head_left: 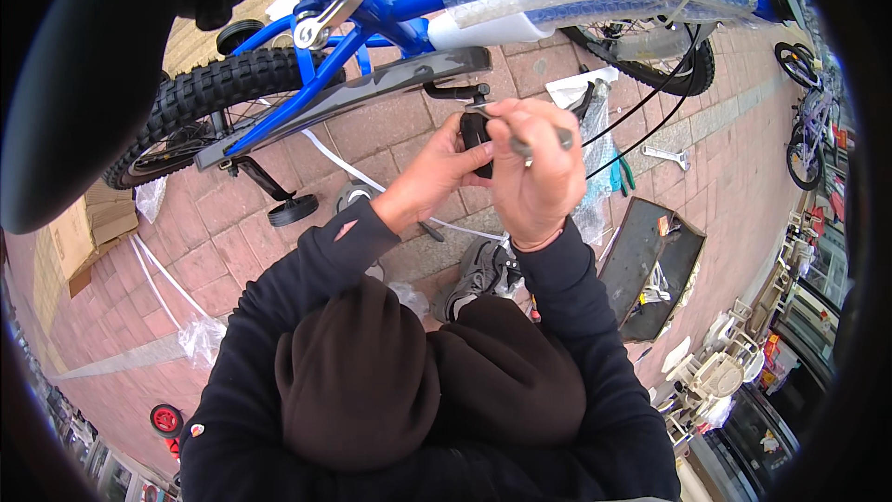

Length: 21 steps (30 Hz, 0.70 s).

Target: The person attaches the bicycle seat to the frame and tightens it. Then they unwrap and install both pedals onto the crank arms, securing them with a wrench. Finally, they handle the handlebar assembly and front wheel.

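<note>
A blue bicycle (269, 116) with a dark chain guard (372, 85) stands in front of me. Its black crank arm (453, 91) points right, with a black pedal (477, 141) at its end. My left hand (433, 171) is closed round the pedal from the left. In my right hand (539, 177) is a metal wrench (520, 145), gripped between thumb and fingers. The wrench's far end lies at the pedal's axle beside the crank; fingers hide part of it, so I cannot tell how it fits there.
A training wheel (293, 210) juts out at the rear wheel (232, 84). On the brick paving right of me lie an adjustable wrench (667, 157), green-handled pliers (626, 175) and an open metal toolbox (613, 265). Black cables (650, 98) hang near my right hand. A cardboard box (93, 223) sits left.
</note>
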Each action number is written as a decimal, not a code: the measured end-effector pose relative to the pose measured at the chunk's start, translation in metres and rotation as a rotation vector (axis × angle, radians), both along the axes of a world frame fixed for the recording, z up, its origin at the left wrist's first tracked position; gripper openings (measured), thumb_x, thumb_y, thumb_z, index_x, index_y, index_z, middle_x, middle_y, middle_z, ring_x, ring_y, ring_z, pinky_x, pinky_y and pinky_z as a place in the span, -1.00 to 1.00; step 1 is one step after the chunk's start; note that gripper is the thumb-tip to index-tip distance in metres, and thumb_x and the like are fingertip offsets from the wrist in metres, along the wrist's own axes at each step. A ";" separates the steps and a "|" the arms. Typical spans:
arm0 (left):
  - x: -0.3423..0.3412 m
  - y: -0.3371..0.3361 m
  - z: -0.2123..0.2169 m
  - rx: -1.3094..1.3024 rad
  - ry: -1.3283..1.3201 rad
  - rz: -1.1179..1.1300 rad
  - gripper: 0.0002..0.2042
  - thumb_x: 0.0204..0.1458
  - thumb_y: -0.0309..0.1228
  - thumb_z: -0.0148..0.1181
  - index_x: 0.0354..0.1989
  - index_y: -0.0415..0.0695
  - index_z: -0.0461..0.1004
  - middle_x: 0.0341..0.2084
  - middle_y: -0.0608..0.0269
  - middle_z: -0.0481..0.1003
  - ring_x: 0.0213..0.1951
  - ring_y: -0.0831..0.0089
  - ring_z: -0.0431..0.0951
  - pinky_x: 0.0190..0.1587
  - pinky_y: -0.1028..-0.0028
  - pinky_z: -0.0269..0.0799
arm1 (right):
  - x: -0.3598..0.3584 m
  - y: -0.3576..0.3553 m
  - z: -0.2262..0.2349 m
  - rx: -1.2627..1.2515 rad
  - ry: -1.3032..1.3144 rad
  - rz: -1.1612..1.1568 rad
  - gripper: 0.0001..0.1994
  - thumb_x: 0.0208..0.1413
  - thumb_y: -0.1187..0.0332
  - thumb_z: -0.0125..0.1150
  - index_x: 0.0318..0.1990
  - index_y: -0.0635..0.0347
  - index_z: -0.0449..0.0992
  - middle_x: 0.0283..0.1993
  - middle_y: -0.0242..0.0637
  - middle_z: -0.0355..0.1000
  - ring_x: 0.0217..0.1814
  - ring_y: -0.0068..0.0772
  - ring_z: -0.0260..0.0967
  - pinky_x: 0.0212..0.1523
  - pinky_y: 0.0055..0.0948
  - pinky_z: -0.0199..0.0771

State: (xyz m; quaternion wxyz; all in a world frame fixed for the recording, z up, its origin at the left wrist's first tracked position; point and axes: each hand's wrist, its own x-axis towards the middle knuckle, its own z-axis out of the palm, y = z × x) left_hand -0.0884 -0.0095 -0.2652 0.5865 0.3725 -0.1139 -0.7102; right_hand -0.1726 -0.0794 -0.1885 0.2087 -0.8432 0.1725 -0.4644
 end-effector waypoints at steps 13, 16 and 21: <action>0.003 0.002 0.001 0.048 -0.108 0.042 -0.74 0.10 -0.37 0.10 -0.09 -0.14 0.24 -0.35 0.35 0.38 -0.36 0.63 0.42 -0.34 0.52 0.46 | -0.007 -0.024 -0.015 0.573 -0.158 -0.248 -0.70 0.15 0.50 0.00 0.04 0.21 0.21 -0.41 -0.33 0.34 -0.48 -0.50 0.41 -0.48 -0.58 0.36; 0.002 0.002 -0.005 -0.008 -0.059 0.052 -0.73 0.10 -0.33 0.10 -0.13 -0.16 0.22 -0.37 0.31 0.43 -0.36 0.60 0.48 -0.35 0.50 0.50 | -0.025 -0.065 -0.062 1.567 -0.517 -0.183 -0.85 0.19 0.45 -0.10 -0.11 0.24 0.24 -0.36 -0.21 0.36 -0.33 -0.29 0.46 -0.47 -0.52 0.41; 0.003 0.002 -0.009 -0.042 0.018 0.044 -0.74 0.11 -0.32 0.09 -0.07 -0.11 0.27 -0.32 0.36 0.44 -0.32 0.60 0.47 -0.30 0.46 0.48 | -0.029 -0.059 -0.154 2.397 -0.613 0.251 -0.80 0.24 0.32 -0.17 -0.28 0.28 0.28 -0.36 -0.12 0.37 -0.33 -0.24 0.40 -0.41 -0.35 0.48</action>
